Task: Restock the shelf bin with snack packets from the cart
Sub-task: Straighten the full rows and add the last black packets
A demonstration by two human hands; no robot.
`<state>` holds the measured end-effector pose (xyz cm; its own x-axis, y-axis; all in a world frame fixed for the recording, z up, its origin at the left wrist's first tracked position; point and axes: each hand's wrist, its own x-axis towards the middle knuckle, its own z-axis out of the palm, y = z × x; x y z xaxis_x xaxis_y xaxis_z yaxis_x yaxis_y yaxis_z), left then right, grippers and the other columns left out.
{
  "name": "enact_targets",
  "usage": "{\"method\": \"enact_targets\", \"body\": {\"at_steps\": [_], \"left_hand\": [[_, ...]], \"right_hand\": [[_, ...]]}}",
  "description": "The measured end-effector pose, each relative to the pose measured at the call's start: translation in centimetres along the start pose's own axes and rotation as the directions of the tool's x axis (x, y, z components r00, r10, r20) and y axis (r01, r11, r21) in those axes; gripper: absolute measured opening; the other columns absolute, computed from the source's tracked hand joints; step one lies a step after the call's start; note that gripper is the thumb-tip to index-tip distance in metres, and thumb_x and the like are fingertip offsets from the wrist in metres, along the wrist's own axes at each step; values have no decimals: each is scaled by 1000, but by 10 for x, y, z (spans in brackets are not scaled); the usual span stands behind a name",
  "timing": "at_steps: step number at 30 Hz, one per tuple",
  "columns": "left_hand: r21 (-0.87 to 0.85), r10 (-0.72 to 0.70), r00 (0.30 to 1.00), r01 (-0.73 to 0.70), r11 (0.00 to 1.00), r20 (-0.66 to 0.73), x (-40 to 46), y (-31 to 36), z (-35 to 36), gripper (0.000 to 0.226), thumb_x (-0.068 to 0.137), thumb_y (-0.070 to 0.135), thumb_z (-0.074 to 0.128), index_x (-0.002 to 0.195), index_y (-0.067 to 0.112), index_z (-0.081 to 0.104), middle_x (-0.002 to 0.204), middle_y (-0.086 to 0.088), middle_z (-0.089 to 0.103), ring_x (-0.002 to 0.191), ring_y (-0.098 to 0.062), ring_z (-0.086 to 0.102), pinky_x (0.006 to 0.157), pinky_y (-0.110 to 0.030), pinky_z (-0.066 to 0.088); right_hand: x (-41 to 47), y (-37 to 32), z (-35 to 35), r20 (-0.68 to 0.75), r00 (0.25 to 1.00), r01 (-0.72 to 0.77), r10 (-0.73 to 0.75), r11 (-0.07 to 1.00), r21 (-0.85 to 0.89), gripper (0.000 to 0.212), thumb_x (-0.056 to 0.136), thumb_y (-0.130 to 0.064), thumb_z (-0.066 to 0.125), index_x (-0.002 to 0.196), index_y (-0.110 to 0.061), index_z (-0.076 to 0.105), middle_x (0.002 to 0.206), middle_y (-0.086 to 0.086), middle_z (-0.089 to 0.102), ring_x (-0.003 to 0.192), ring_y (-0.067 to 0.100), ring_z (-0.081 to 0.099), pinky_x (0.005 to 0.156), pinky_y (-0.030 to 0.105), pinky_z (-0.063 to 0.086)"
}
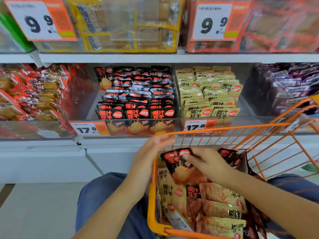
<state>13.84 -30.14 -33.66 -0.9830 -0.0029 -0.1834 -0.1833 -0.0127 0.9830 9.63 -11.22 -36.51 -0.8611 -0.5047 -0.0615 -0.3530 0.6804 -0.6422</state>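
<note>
Nearest to you is the orange wire cart (pixel 151 204) with its solid plastic corner, pulled in against your blue-trousered knees (pixel 96 195). It holds a loose heap of beige snack packets (pixel 222 209) mixed with black-and-red ones.

Your right hand (pixel 207 163) is inside the cart, fingers curled and pinching a black snack packet with red lettering (pixel 176 163), which stands tilted above the heap at the cart's front left corner. Your left hand (pixel 155 147) is beside it at the cart's left rim, fingers straight and relaxed; the fingertips reach the top wire of the rim, and whether they touch the packet you cannot tell from here.

Straight ahead on the middle shelf sits the clear plastic shelf bin (pixel 138 128), filled with upright rows of matching black-and-red packets (pixel 138 100). An orange-and-white price tag reading 17.8 (pixel 89 129) is fixed at its front left. Just to its right, a second clear bin holds rows of beige packets (pixel 210 94). To the left lie red-wrapped snacks (pixel 34 94), to the far right purple packets (pixel 290 87). On the shelf above hang two large 9.9 price cards (pixel 40 19).
</note>
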Motion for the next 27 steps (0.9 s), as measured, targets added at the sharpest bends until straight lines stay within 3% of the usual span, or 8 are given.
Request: {"method": "enact_targets", "body": {"at_steps": [4, 8, 12, 14, 16, 19, 23, 27], "left_hand": [[-146, 49, 999, -51, 988, -14, -2, 8, -21, 39, 90, 50, 46, 118, 26, 57, 121, 6, 66, 113, -7, 60, 103, -29, 35], [77, 66, 997, -63, 995, -32, -3, 18, -33, 33, 76, 47, 67, 108, 40, 65, 111, 18, 67, 106, -1, 62, 97, -29, 46], [310, 154, 988, -157, 938, 32, 0, 41, -58, 27, 75, 16, 80, 99, 22, 68, 88, 5, 72, 80, -8, 67, 72, -23, 53], [441, 264, 962, -205, 874, -75, 3, 58, -82, 16, 73, 12, 80, 83, 19, 70, 68, 9, 66, 63, -3, 58, 61, -19, 46], [539, 377, 884, -181, 823, -278, 8, 75, -116, 15, 73, 15, 81, 72, 16, 66, 59, 1, 59, 57, -8, 52, 55, -24, 43], [733, 581, 677, -88, 674, -452, 10, 93, -158, 27, 74, 31, 76, 67, 16, 55, 57, -1, 51, 56, -16, 51, 57, -30, 39], [906, 743, 541, 93, 413, -395, 38, 84, -168, 18, 86, 25, 66, 93, 10, 61, 73, -8, 59, 74, -34, 59, 61, -33, 27], [924, 783, 506, 83, 373, -361, 98, 78, -182, 24, 88, 25, 60, 103, 7, 61, 93, -19, 68, 88, -40, 61, 73, -41, 40]], "right_hand": [[-5, -24, -22, -68, 988, -88, 139, 866, 492, 42, 93, -26, 56, 51, -25, 51, 55, -7, 28, 52, 9, 27, 56, 19, 24], [11, -50, -18, -107, 993, 18, 59, 797, 604, 34, 83, -37, 59, 70, -6, 61, 62, 10, 40, 62, 13, 39, 62, 27, 30], [37, -75, -3, -103, 993, 113, -65, 812, 572, 44, 82, -56, 63, 87, -12, 70, 83, 31, 59, 70, 31, 55, 66, 44, 43], [53, -84, -4, -134, 988, 141, -82, 838, 528, 37, 84, -55, 63, 90, -18, 69, 82, 10, 67, 78, 19, 61, 72, 36, 45], [74, -87, -11, -224, 971, 156, -84, 932, 328, 20, 89, -41, 60, 106, -29, 65, 102, -8, 68, 98, 8, 61, 83, 21, 41], [114, -79, -25, -360, 921, 99, -147, 984, -149, 39, 93, -31, 57, 129, -16, 54, 125, 7, 58, 118, 25, 51, 88, 24, 33], [161, -58, -27, -444, 875, -75, -192, 853, -517, 53, 95, -37, 44, 136, -5, 46, 139, 26, 44, 133, 39, 37, 110, 49, 26], [182, -46, -29, -404, 914, -191, -33, 845, -500, 63, 99, -50, 27, 147, -9, 30, 154, 22, 23, 143, 37, 20, 115, 45, 22]]}}
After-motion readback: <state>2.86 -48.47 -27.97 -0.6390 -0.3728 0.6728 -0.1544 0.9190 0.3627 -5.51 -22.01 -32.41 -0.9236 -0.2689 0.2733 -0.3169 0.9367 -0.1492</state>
